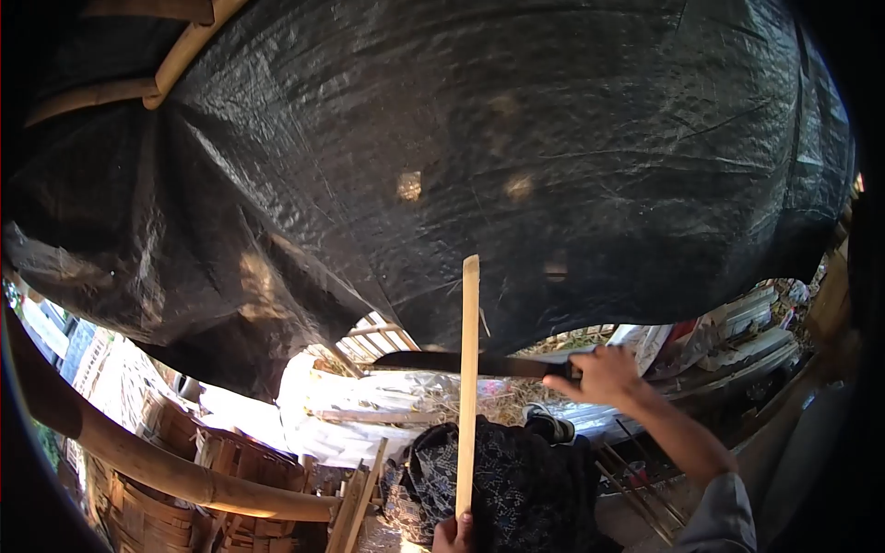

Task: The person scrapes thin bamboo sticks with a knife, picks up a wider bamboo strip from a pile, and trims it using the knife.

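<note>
A pale, flat wooden strip (468, 387) stands nearly upright in the middle of the view. My left hand (453, 534) is closed around its lower end at the bottom edge. On the right, my right hand (604, 376) grips the handle of a long dark-bladed knife (424, 361). The blade lies level and crosses behind the strip, its tip pointing left; whether it touches the strip I cannot tell. Below the blade is patterned dark cloth (525, 479) over my lap.
A large black tarp (553, 166) hangs across the upper view. A thick bamboo pole (221, 488) runs along the lower left, near woven baskets (147, 507) and several wooden strips (359, 502). A shoe (549, 425) shows beyond the cloth.
</note>
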Tool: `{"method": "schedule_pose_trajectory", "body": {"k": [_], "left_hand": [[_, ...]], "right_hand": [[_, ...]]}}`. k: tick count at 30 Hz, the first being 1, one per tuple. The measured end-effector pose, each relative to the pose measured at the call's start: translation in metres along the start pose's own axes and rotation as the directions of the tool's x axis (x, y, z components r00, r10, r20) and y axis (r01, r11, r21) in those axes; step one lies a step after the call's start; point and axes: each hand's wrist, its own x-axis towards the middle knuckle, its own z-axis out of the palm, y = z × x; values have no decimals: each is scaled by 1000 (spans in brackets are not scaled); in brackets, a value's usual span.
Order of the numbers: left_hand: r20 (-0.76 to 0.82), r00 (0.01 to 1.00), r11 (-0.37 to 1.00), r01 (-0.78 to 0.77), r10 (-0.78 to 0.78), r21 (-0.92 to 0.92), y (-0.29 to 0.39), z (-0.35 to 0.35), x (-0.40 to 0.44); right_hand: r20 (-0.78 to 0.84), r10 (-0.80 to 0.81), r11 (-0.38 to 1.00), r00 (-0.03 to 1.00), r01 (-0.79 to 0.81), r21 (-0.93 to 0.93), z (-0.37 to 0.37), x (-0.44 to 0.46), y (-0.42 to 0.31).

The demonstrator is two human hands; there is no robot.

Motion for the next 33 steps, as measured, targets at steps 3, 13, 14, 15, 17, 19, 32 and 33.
{"method": "schedule_pose_trajectory", "body": {"k": [3, 13, 14, 15, 17, 19, 32, 33], "left_hand": [[93, 996, 1000, -5, 5, 4, 78, 0, -31], [414, 909, 835, 189, 51, -516, 114, -17, -39], [478, 877, 835, 231, 42, -499, 117, -21, -38], [452, 888, 879, 153, 78, -452, 112, -19, -36], [374, 927, 984, 31, 37, -174, 90, -13, -25], [107, 992, 849, -2, -64, 528, 154, -7, -57], [-53, 719, 670, -616, 693, 414, 31, 31, -32], [-80, 635, 603, -675, 768, 425, 47, 30, -43]], "right_hand": [[102, 116, 978, 988, -132, 160, 30, -37, -7], [423, 445, 265, 789, -567, 780, 55, -92, 51], [424, 447, 279, 788, -573, 771, 46, -95, 54], [272, 389, 466, 880, -442, 767, 37, -97, 55], [-55, 237, 741, 970, -143, 656, 19, -96, 48], [-205, 110, 858, 972, 11, 514, 6, -89, 36], [135, -503, 805, 854, 520, -286, -8, -49, -32], [416, -267, 880, 869, 396, -262, -13, -32, -25]]}}
